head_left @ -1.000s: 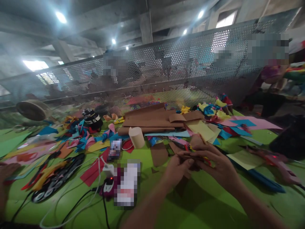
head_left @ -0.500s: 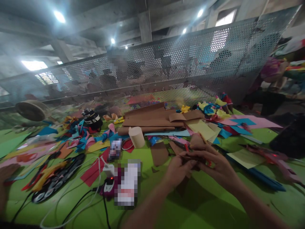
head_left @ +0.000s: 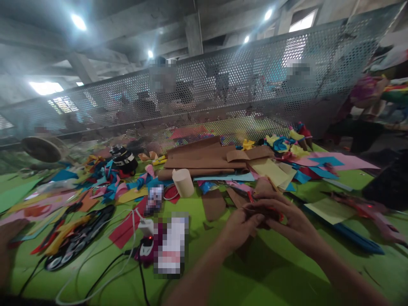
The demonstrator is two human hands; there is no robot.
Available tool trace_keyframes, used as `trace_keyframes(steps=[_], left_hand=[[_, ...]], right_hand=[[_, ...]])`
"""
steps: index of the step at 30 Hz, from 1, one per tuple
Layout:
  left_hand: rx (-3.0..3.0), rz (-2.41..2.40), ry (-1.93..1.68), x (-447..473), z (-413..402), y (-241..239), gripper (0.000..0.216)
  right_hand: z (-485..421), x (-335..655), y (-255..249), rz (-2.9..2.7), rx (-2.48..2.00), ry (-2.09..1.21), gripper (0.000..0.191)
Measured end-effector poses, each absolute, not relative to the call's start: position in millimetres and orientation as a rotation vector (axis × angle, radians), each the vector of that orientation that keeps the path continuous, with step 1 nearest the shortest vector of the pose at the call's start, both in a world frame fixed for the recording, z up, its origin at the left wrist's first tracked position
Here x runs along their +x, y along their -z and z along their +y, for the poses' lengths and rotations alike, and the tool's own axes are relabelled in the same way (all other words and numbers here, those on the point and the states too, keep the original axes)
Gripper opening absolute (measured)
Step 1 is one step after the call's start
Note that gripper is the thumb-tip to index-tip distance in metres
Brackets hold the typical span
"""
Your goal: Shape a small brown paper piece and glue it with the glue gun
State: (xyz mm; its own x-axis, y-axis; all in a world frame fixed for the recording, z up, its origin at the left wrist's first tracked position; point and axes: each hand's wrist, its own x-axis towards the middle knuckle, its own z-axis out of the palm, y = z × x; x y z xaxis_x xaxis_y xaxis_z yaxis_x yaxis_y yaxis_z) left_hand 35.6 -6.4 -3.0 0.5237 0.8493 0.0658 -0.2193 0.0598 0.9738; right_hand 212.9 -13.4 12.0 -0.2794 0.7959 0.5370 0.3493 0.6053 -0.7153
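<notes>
My left hand [head_left: 237, 225] and my right hand [head_left: 287, 219] meet low at the centre right over the green table [head_left: 274, 272]. Both pinch a small folded piece of brown paper [head_left: 259, 211] between their fingertips, the fingers closed on it. A bit of red shows by my right fingers; I cannot tell what it is. A loose brown paper scrap [head_left: 213, 205] lies flat just left of my left hand.
Brown paper sheets [head_left: 204, 159] are stacked at the back, with a cream paper roll [head_left: 182, 182] in front. Coloured paper scraps [head_left: 105, 187] litter the left and right. Cables [head_left: 105, 272] and a phone lie at the lower left. Another person's hand [head_left: 8, 233] rests at the left edge.
My hands have stayed almost in place, drawing slightly closer together on the brown paper. The view shifted a little.
</notes>
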Motion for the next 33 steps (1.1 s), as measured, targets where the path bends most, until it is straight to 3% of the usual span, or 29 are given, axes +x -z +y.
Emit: trace_keyframes(steps=[12, 18, 33], left_hand=[[1.332, 0.706, -0.897, 33, -8, 0, 0.052], [1.582, 0.874, -0.816, 29, -6, 3, 0.033], [1.671, 0.866, -0.915, 25, -6, -5, 0.032]], right_hand=[[-14, 212, -12, -1.833, -0.960, -0.742, 0.016], [-16, 210, -18, -1.846, -0.928, -0.719, 0.028], [-14, 213, -17, -1.824, -0.952, -0.619, 0.024]])
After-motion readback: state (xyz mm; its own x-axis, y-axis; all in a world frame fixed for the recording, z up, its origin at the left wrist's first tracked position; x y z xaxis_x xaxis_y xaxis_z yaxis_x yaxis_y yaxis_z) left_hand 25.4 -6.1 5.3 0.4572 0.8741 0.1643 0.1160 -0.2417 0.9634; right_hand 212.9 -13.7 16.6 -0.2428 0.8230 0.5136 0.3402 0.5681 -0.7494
